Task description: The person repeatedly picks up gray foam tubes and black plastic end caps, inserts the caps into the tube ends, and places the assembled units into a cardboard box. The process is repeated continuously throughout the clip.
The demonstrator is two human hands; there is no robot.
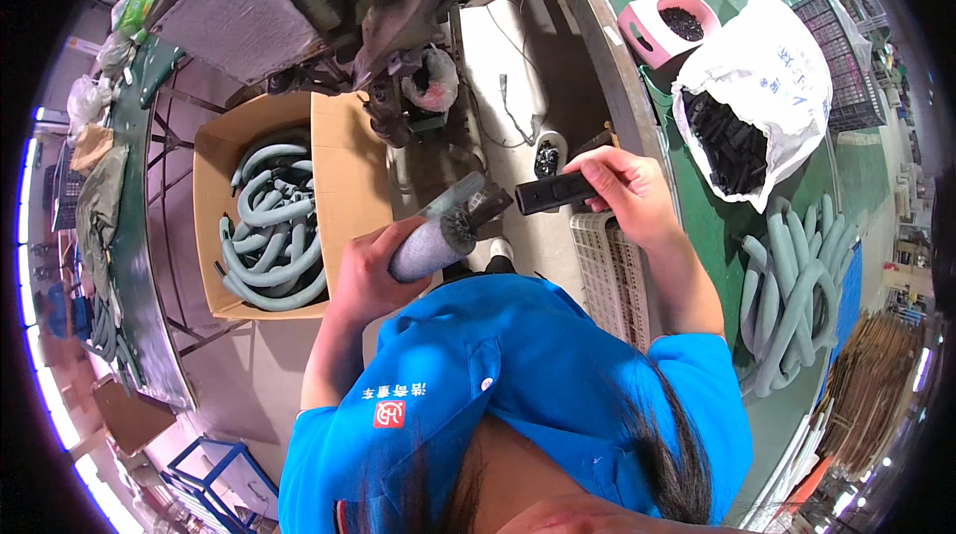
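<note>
My left hand [370,265] grips a grey corrugated hose [430,235] near its end, with the hose's dark open mouth pointing up and right. My right hand [622,191] holds a short black plastic tube fitting [556,193], its end aimed left toward the hose mouth. A small gap separates the fitting from the hose. Both hands are in front of my blue shirt, above the floor.
A cardboard box [349,146] on my left holds several grey-green hoses. On the green bench [717,225] to my right lie more hoses [792,285], a white bag of black fittings [757,86] and a pink tub [657,26]. A white crate [607,265] stands below my right hand. Machinery is ahead.
</note>
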